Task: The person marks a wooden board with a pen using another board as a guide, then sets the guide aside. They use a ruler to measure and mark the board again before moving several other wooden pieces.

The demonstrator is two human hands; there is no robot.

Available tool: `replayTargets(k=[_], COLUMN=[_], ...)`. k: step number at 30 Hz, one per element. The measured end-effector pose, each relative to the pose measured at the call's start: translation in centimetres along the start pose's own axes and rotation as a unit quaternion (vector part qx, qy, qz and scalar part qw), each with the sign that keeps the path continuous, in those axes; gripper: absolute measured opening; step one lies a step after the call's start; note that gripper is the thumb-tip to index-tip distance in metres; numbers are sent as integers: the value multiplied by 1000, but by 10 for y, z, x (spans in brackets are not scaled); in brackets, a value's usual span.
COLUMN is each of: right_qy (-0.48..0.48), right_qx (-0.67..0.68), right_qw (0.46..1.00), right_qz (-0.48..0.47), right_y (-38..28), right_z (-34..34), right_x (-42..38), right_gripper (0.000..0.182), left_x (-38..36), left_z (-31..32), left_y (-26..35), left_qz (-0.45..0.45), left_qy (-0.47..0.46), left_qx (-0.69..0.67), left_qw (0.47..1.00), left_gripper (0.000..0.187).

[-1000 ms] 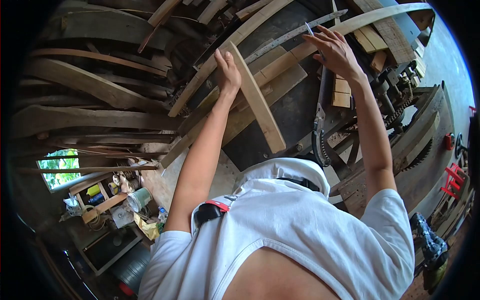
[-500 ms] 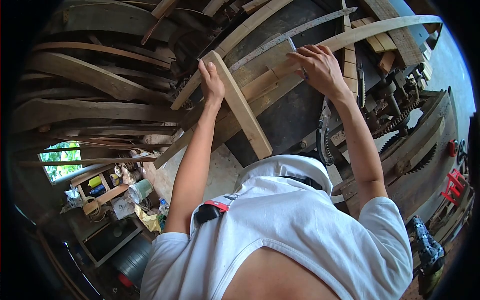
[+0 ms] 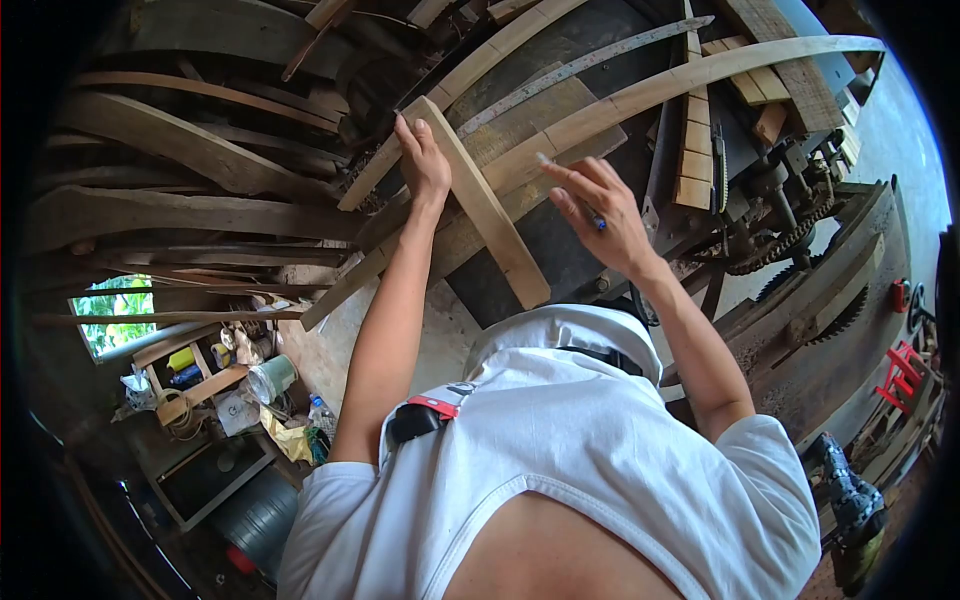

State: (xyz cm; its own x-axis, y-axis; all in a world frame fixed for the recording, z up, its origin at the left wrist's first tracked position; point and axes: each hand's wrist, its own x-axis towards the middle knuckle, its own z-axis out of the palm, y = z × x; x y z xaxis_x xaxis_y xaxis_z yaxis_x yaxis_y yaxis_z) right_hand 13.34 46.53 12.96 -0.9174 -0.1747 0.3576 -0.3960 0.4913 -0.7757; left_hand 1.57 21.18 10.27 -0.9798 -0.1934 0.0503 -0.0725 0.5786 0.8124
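My left hand is closed round the upper end of a short, straight wooden board, its thumb lying along the near face. This board lies across a long curved wooden strip that has pencil-like lines marked across it. My right hand holds a slim pen, mostly hidden by the fingers; a bluish part shows between them and a pale tip sticks out beyond the index finger. The hand hovers just to the right of the short board, near the curved strip's lower edge.
A speckled metal strip and more marked wood pieces lie on the dark bench. To the right are a chain mechanism and a toothed saw blade. Curved planks are stacked at left.
My right hand has moved down and left, off the curved strip and toward the short board, with the pen still in its fingers. My left hand stays on the board.
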Motion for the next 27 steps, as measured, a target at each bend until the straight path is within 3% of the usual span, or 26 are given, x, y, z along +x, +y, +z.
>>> replayTargets(k=[6,16,27], right_qy=[18,-26,-6], right_qx=[121,47,36], right_qw=[992,999,999], right_qz=[41,7,-1], right_y=[-19,-32,-27], right_z=[20,41,55], right_x=[-7,-9,10], right_gripper=[27,27,25], left_x=[-1,2,3], left_z=[-1,2,1], left_y=[-6,-5,-5], left_qz=[-20,-33,-16], left_qy=[21,24,10], left_qx=[9,20,34], left_qw=[1000,999,999], left_gripper=[70,67,69])
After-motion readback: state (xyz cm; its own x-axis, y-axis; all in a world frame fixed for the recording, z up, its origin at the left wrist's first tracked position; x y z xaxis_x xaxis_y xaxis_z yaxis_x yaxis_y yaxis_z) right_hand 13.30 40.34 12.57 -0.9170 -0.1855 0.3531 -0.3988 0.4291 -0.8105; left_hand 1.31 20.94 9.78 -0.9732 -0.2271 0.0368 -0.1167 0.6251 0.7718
